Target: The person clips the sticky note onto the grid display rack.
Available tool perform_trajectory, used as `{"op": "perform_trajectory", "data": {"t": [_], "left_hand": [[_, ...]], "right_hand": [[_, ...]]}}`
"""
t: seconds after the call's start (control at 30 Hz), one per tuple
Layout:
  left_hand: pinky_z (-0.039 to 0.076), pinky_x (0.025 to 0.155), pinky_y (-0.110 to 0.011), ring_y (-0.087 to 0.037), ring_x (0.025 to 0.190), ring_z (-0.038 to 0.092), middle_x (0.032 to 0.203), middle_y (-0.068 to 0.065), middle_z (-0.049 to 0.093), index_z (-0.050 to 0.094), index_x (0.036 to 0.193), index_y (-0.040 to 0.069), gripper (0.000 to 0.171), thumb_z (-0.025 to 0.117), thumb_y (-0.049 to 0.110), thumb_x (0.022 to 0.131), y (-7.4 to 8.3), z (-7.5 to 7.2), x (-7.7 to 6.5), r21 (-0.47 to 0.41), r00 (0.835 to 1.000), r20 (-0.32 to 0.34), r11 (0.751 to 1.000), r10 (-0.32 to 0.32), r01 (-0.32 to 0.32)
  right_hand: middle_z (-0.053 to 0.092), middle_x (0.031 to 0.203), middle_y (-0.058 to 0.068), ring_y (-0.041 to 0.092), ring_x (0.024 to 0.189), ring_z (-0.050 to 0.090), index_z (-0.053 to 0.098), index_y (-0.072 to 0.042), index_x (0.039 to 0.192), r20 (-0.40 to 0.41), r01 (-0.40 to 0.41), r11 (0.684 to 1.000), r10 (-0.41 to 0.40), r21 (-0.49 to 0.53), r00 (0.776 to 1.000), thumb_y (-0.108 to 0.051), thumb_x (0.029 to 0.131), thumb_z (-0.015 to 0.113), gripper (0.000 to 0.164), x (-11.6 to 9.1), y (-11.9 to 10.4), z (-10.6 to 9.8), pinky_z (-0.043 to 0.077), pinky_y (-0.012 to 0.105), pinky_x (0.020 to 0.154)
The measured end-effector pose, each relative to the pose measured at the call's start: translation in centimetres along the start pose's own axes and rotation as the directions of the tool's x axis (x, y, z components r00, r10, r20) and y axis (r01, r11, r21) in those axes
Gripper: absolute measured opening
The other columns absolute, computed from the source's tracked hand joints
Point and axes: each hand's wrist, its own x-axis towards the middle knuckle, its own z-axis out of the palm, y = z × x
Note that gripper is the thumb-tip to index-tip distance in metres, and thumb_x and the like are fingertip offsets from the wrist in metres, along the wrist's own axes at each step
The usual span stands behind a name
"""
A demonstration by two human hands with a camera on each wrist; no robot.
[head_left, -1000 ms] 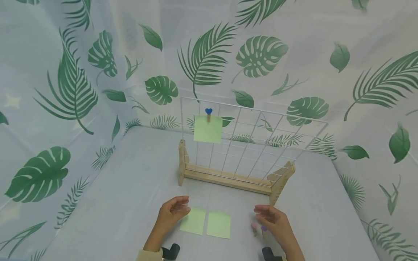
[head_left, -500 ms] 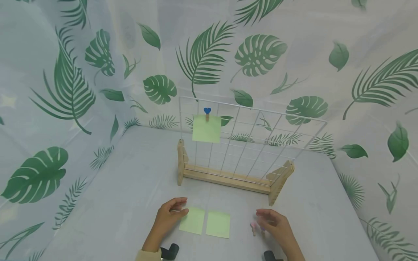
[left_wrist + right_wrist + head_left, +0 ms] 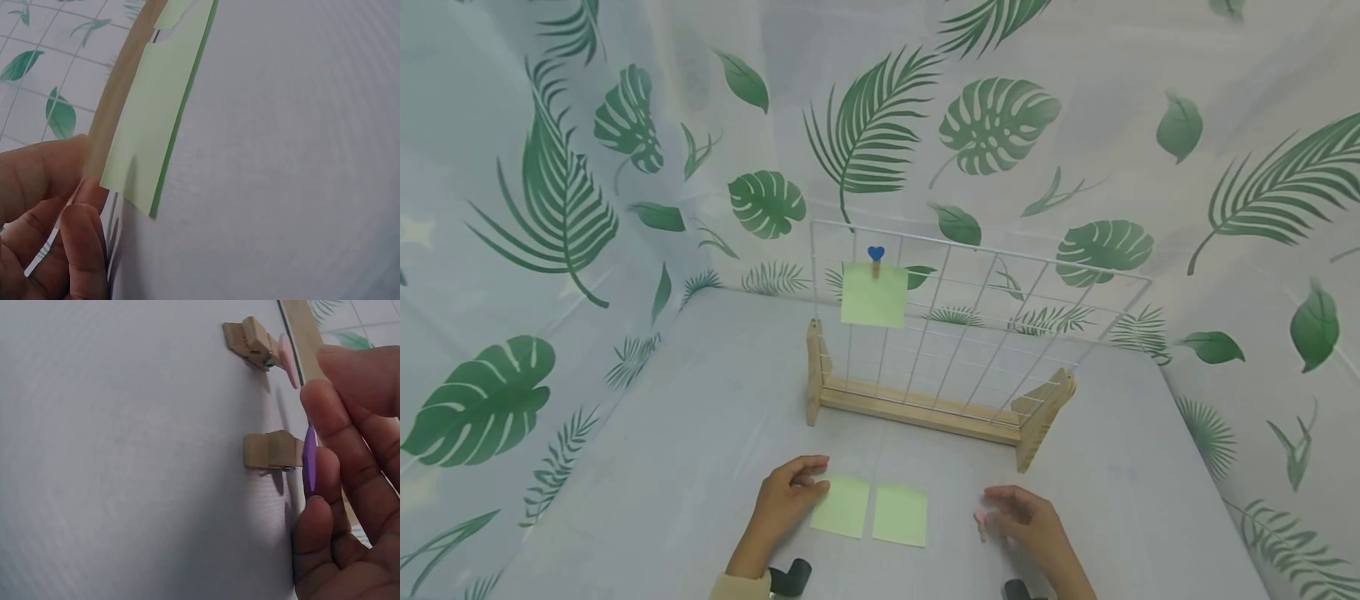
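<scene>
Pale green square notes (image 3: 900, 515), pink-topped wooden clip (image 3: 255, 344), purple-topped wooden clip (image 3: 275, 450)

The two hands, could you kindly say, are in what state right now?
Left hand: open, holding nothing, near a green note.
Right hand: open, holding nothing, near the purple clip.

Leaf-printed cloth encloses the space on three sides, with a pale back wall (image 3: 917, 208), a bluish left wall (image 3: 445, 292) and a greyer right wall (image 3: 1262, 317). Feathery green palm fronds (image 3: 871, 133), split monstera leaves (image 3: 1000, 125) and plain oval leaves (image 3: 1180, 127) are scattered across it, with smaller fan-shaped fronds (image 3: 1208, 429) low down. Shallow creases run through the fabric, and a faint star (image 3: 417, 232) shows at far left. The grey-white worktop (image 3: 685, 450) extends back to the cloth. Light is soft, leaving blurred shadows on the surface.
</scene>
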Motion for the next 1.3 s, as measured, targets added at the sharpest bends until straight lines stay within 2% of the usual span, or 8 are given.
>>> {"op": "perform_trajectory", "data": {"t": [0.07, 0.13, 0.33, 0.47, 0.73, 0.93, 1.13, 1.3], "left_hand": [[0.055, 0.085, -0.034, -0.015, 0.094, 0.064, 0.119, -0.009, 0.08, 0.078, 0.123, 0.007, 0.034, 0.086, 0.012, 0.089, 0.0, 0.1, 0.2, 0.017, 1.0, 0.0, 1.0, 0.008, -0.007], [0.055, 0.083, -0.033, -0.014, 0.093, 0.065, 0.118, -0.008, 0.08, 0.078, 0.122, 0.008, 0.035, 0.087, 0.011, 0.089, 0.1, 0.2, 0.2, 0.037, 1.0, 0.003, 0.999, 0.02, -0.02], [0.048, 0.076, -0.032, -0.012, 0.084, 0.06, 0.114, -0.006, 0.08, 0.078, 0.121, 0.008, 0.039, 0.088, 0.008, 0.084, 0.1, 0.4, 0.2, 0.101, 1.0, -0.005, 0.994, 0.03, -0.029], [0.043, 0.071, -0.029, -0.012, 0.08, 0.055, 0.112, -0.004, 0.079, 0.078, 0.12, 0.008, 0.039, 0.089, 0.007, 0.083, 0.3, 0.4, 0.3, 0.127, 1.0, -0.01, 0.992, 0.028, -0.027], [0.044, 0.069, -0.026, -0.01, 0.078, 0.055, 0.106, -0.001, 0.078, 0.079, 0.113, 0.009, 0.033, 0.091, 0.008, 0.082, 0.4, 0.2, 0.2, 0.167, 0.999, -0.024, 0.985, 0.039, -0.035], [0.047, 0.069, -0.026, -0.01, 0.078, 0.056, 0.094, 0.003, 0.073, 0.08, 0.105, 0.008, 0.026, 0.091, 0.007, 0.082, 0.5, 0.2, 0.2, 0.174, 0.999, -0.023, 0.984, 0.043, -0.039], [0.048, 0.068, -0.024, -0.011, 0.076, 0.057, 0.084, 0.005, 0.065, 0.078, 0.094, 0.008, 0.017, 0.09, 0.007, 0.082, 0.7, 0.0, 0.2, 0.174, 0.999, -0.017, 0.984, 0.039, -0.036], [0.049, 0.07, -0.025, -0.011, 0.077, 0.058, 0.082, 0.007, 0.066, 0.077, 0.09, 0.009, 0.011, 0.086, 0.007, 0.086, 0.6, 0.0, 0.1, 0.167, 0.999, -0.012, 0.985, 0.04, -0.038]], "right_hand": [[0.078, 0.122, 0.014, 0.028, 0.118, 0.071, 0.077, 0.001, 0.117, -0.003, 0.004, 1.0, -0.004, -0.027, 1.0, 0.0, 0.089, 0.084, 0.029, 0.1, 0.1, 0.0, 0.058, 0.024, 0.092], [0.079, 0.118, 0.013, 0.028, 0.114, 0.073, 0.078, -0.001, 0.115, -0.011, 0.025, 0.998, -0.025, -0.059, 1.0, 0.001, 0.087, 0.086, 0.029, 0.2, 0.2, 0.1, 0.058, 0.026, 0.092], [0.079, 0.111, 0.008, 0.012, 0.098, 0.069, 0.077, -0.002, 0.113, 0.006, 0.06, 0.995, -0.059, -0.078, 0.998, -0.001, 0.085, 0.087, 0.03, 0.2, 0.5, 0.2, 0.057, 0.023, 0.088], [0.078, 0.11, 0.006, 0.011, 0.097, 0.068, 0.075, -0.001, 0.114, 0.038, 0.077, 0.994, -0.074, -0.079, 0.997, -0.003, 0.087, 0.087, 0.03, 0.2, 0.8, 0.1, 0.057, 0.022, 0.088], [0.077, 0.107, 0.003, 0.009, 0.095, 0.067, 0.076, -0.003, 0.113, 0.075, 0.15, 0.983, -0.142, -0.108, 0.987, -0.006, 0.087, 0.086, 0.028, 0.0, 1.2, 0.1, 0.057, 0.023, 0.087], [0.074, 0.098, -0.002, 0.011, 0.093, 0.067, 0.078, -0.006, 0.111, 0.049, 0.158, 0.977, -0.152, -0.144, 0.987, -0.009, 0.087, 0.088, 0.026, 0.1, 1.3, 0.2, 0.057, 0.023, 0.086], [0.072, 0.099, -0.004, 0.003, 0.09, 0.063, 0.08, -0.008, 0.101, 0.018, 0.164, 0.973, -0.164, -0.161, 0.986, -0.012, 0.086, 0.09, 0.018, -0.1, 1.6, 0.3, 0.056, 0.022, 0.084], [0.072, 0.101, -0.005, 0.004, 0.096, 0.063, 0.079, -0.01, 0.099, 0.059, 0.178, 0.97, -0.171, -0.164, 0.984, -0.016, 0.089, 0.088, 0.015, 0.1, 1.9, -0.1, 0.055, 0.025, 0.088]]}}
